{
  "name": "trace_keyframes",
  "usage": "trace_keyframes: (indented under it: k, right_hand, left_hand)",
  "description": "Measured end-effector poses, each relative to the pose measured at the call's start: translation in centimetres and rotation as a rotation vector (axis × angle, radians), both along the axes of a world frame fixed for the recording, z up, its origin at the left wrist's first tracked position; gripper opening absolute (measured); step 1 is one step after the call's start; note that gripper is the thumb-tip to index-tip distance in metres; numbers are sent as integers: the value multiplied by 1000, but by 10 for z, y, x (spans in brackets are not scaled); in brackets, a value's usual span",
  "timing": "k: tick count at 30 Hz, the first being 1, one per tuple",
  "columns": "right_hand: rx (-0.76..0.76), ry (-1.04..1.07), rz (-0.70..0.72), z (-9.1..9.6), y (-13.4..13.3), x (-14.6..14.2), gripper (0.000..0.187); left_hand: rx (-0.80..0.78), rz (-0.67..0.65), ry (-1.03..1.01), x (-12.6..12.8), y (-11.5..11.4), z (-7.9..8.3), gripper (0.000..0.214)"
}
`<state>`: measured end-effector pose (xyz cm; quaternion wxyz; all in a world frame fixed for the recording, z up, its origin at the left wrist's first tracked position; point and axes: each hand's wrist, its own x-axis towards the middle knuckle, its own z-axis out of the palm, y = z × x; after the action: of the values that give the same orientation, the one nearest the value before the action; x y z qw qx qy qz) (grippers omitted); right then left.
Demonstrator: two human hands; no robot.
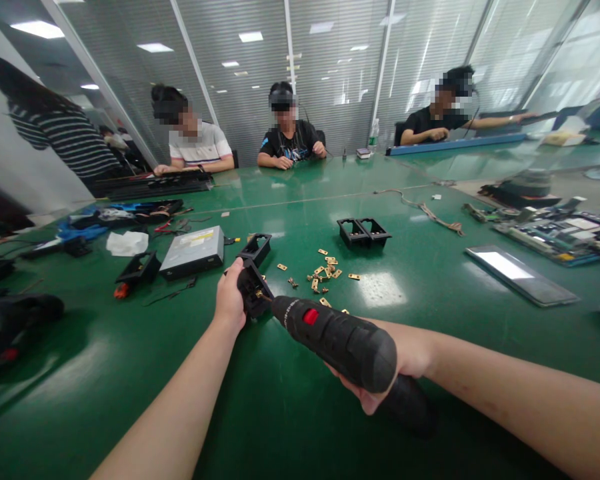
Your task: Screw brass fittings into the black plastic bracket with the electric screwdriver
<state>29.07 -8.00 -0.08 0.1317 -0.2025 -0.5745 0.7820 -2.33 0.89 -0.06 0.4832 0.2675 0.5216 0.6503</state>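
My left hand (230, 298) is closed on a black plastic frame (253, 288), tilted above the green table (260, 413). In my right hand (367, 390) is a black cordless drill (337, 337) with a red switch, gripped by its handle. Its bit points left into the frame, at a small brass-coloured part inside; the exact contact is too small to make out. Beyond the frame, another black frame (256, 249) lies close by; whether the two are joined I cannot tell. Small brass plates and screws (325, 272) lie scattered to the right.
A double black frame (364, 232) stands farther back. To the left are an optical drive (193, 252), a black part (139, 268) and crumpled white plastic (127, 243). A phone-like panel (520, 275) and circuit boards (565, 230) lie right. Several people sit across the table.
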Motion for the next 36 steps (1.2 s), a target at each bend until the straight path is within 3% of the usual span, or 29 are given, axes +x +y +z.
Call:
trace_keyframes:
  k: [16, 21, 36]
  right_hand:
    - [-17, 7, 33, 5, 3, 1, 66]
    - [-38, 19, 21, 4, 1, -1, 67]
    - [-98, 26, 40, -4, 4, 2, 54]
  left_hand:
    - [13, -14, -6, -1, 0, -1, 44]
    - [15, -12, 8, -1, 0, -1, 38]
    - [4, 1, -1, -4, 3, -3, 39]
